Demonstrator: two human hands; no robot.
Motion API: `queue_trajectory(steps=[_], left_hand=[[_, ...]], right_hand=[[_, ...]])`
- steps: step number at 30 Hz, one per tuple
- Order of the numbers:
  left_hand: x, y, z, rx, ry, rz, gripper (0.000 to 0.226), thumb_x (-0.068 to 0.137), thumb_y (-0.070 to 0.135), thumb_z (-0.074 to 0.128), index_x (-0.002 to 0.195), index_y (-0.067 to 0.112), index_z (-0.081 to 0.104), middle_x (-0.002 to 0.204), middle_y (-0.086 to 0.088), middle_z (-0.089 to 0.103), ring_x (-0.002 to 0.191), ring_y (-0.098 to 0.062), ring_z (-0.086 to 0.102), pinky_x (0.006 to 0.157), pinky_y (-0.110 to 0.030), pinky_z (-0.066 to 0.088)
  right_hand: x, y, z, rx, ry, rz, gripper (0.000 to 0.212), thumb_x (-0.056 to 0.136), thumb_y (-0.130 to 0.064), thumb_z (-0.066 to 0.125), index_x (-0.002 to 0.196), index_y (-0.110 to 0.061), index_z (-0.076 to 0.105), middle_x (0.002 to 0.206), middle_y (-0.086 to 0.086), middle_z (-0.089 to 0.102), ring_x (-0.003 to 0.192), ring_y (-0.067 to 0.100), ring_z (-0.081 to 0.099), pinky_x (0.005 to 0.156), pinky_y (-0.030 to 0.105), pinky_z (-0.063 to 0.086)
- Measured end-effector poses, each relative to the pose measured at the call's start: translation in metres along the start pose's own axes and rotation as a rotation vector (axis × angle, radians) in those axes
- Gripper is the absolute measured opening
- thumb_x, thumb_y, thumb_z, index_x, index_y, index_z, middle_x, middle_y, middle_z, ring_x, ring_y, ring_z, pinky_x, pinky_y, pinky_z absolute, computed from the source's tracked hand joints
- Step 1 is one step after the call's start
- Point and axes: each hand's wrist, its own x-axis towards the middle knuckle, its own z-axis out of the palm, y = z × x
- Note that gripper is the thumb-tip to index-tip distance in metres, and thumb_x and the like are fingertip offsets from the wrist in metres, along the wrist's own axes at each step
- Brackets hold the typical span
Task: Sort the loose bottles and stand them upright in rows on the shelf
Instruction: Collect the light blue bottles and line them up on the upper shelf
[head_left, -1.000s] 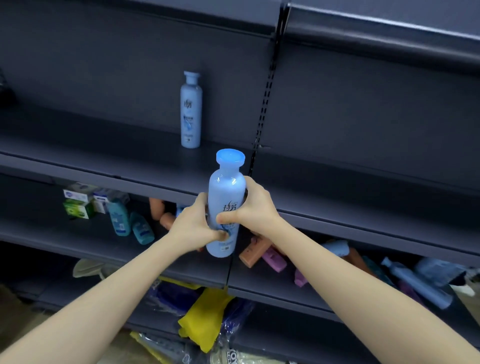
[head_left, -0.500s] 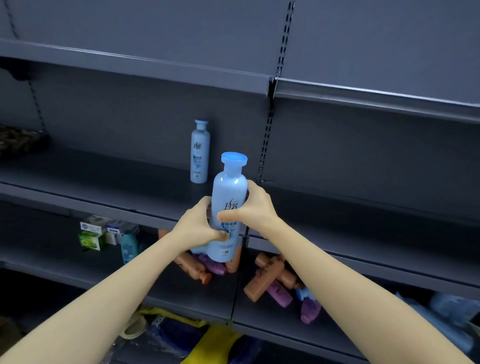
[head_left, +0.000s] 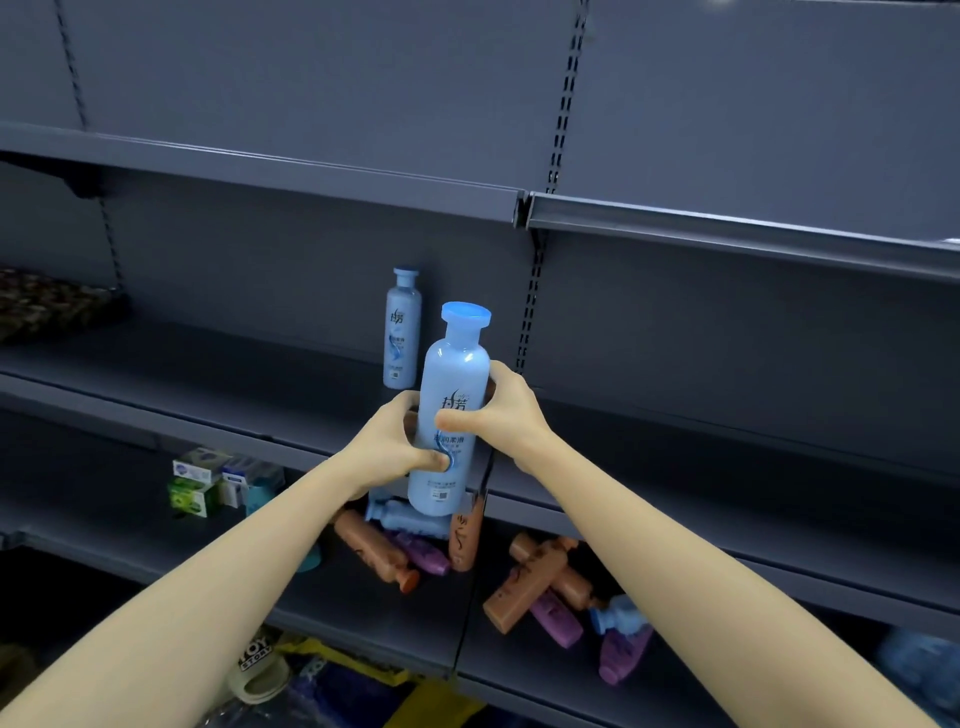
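Blue bottle gripped upright by left hand and right hand

The left hand and right hand were bare — so were both forearms, smooth and slim, as far down as the view reached.

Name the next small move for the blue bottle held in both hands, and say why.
Probably move the held bottle forward and set it upright beside the standing blue bottle on the middle shelf. The left hand and right hand grip it upright before the shelf edge, and the matching bottle stands alone there.
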Motion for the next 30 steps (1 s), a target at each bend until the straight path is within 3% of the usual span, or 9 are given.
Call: queue_trajectory(steps=[5,9,14,19,22,27,30], left_hand=[[0.005,0.002,-0.001,-0.054,0.001,0.0,0.058,0.074,-0.005,0.071,0.121,0.015,0.044,0.112,-0.002,0.06,0.099,-0.011,0.06,0.071,-0.022,0.051],[0.014,-0.002,-0.005,-0.069,-0.006,0.001,0.057,0.075,-0.005,0.07,0.122,0.014,0.045,0.111,-0.001,0.061,0.095,-0.008,0.06,0.069,-0.016,0.048],[0.033,-0.014,-0.014,-0.094,-0.018,-0.002,0.054,0.074,-0.007,0.069,0.118,0.017,0.047,0.106,0.001,0.064,0.093,-0.009,0.063,0.071,-0.018,0.05],[0.063,-0.028,-0.029,-0.116,-0.038,0.008,0.054,0.074,-0.007,0.07,0.115,0.02,0.048,0.103,0.006,0.066,0.092,-0.006,0.064,0.076,-0.019,0.05],[0.086,-0.037,-0.039,-0.122,-0.062,0.016,0.055,0.074,-0.007,0.071,0.116,0.02,0.048,0.104,0.006,0.064,0.092,-0.005,0.063,0.076,-0.017,0.049],[0.128,-0.054,-0.051,-0.142,-0.077,0.024,0.059,0.071,-0.01,0.072,0.118,0.018,0.047,0.104,0.001,0.063,0.091,-0.008,0.063,0.076,-0.02,0.052],[0.154,-0.064,-0.056,-0.16,-0.102,0.017,0.06,0.07,-0.009,0.073,0.117,0.017,0.047,0.105,0.001,0.062,0.095,-0.01,0.062,0.081,-0.024,0.052]], right_hand=[[0.007,0.012,0.002,0.05,-0.027,-0.003,0.051,0.066,-0.011,0.078,0.111,-0.015,0.057,0.104,-0.004,0.067,0.098,0.013,0.064,0.087,0.036,0.054],[0.009,0.013,0.012,0.096,-0.096,0.015,0.067,0.069,-0.008,0.076,0.124,-0.023,0.04,0.104,-0.01,0.059,0.096,0.003,0.056,0.076,0.022,0.048],[0.027,0.021,0.028,0.144,-0.041,0.041,0.066,0.07,-0.008,0.076,0.12,-0.025,0.037,0.103,-0.008,0.059,0.099,0.013,0.06,0.077,0.026,0.05],[0.057,0.027,0.041,0.159,0.013,0.046,0.068,0.068,-0.006,0.077,0.124,-0.021,0.041,0.099,-0.011,0.059,0.095,0.011,0.06,0.073,0.023,0.05],[0.081,0.03,0.05,0.161,0.045,0.041,0.061,0.067,-0.003,0.077,0.115,-0.022,0.043,0.095,-0.013,0.058,0.092,0.009,0.06,0.069,0.019,0.049],[0.121,0.043,0.066,0.161,0.11,0.045,0.062,0.068,0.002,0.076,0.117,-0.017,0.043,0.101,-0.004,0.061,0.1,0.018,0.061,0.084,0.036,0.052],[0.145,0.049,0.072,0.166,0.126,0.059,0.064,0.069,0.003,0.075,0.117,-0.02,0.04,0.104,-0.004,0.059,0.1,0.016,0.06,0.087,0.038,0.052]])
